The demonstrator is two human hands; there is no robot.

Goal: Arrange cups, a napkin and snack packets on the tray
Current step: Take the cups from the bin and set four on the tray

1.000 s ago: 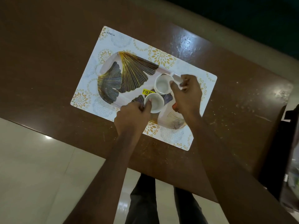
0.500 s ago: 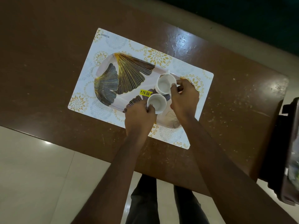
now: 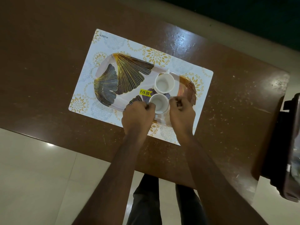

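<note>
An oval tray (image 3: pixel 129 73) printed with dark and gold fan leaves lies on a white patterned placemat (image 3: pixel 113 43). Two empty white cups stand side by side on its right half: the far cup (image 3: pixel 164 82), free with its handle pointing away, and the near cup (image 3: pixel 158 103). My left hand (image 3: pixel 137 116) is curled against the near cup's left side, thumb at its rim. My right hand (image 3: pixel 181 114) sits just right of that cup with its fingers curled and nothing visible in them. No napkin or snack packets are in view.
The placemat lies on a brown table (image 3: pixel 48 62) whose near edge runs diagonally in front of my legs. A yellow price sticker (image 3: pixel 145 92) is stuck on the tray beside the cups. A dark object (image 3: pixel 290 143) stands off the table's right end.
My right hand has let go of the far cup and pulled back beside the near cup. My left hand stays at the near cup, and both cups now stand on the tray.
</note>
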